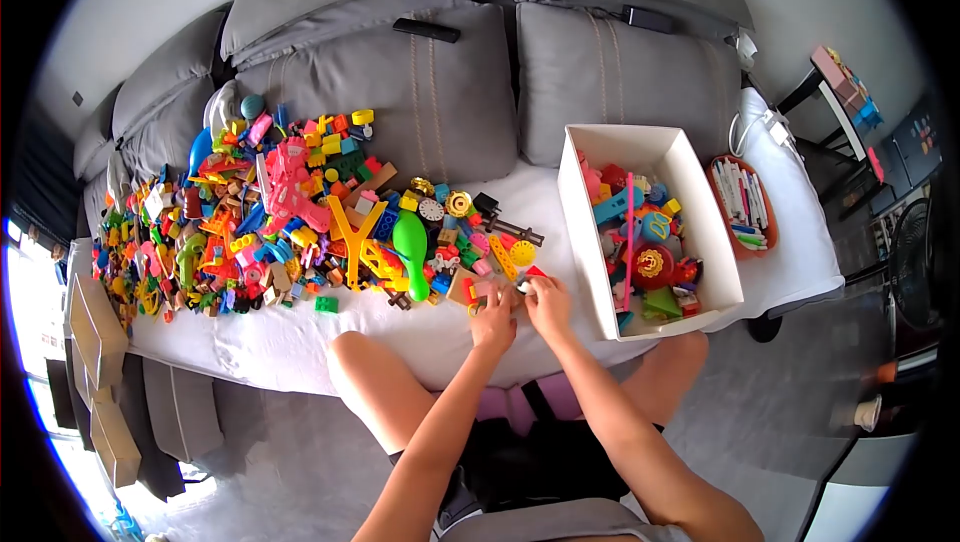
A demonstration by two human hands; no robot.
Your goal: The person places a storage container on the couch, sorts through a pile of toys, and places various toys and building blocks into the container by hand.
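At the right end of the toy heap, my left hand (492, 320) has its fingers bent down among small blocks, beside a tan wooden block (461, 286). What it grips, if anything, is hidden. Close beside it, my right hand (548, 304) pinches a small white piece (524, 287); its kind is too small to tell. A red piece (537, 271) lies just beyond the right fingers. Past both hands are a yellow round piece (522, 253) and a yellow strip with holes (502, 257). A green bowling-pin-shaped toy (411, 250) lies to the left.
A white box (721, 287) holding mixed toys stands right of my hands on the sofa's white cover (250, 349). Beyond it sits an orange basket (767, 242) of markers. The large toy heap (270, 212) spreads left. A remote (427, 30) rests against the back cushion.
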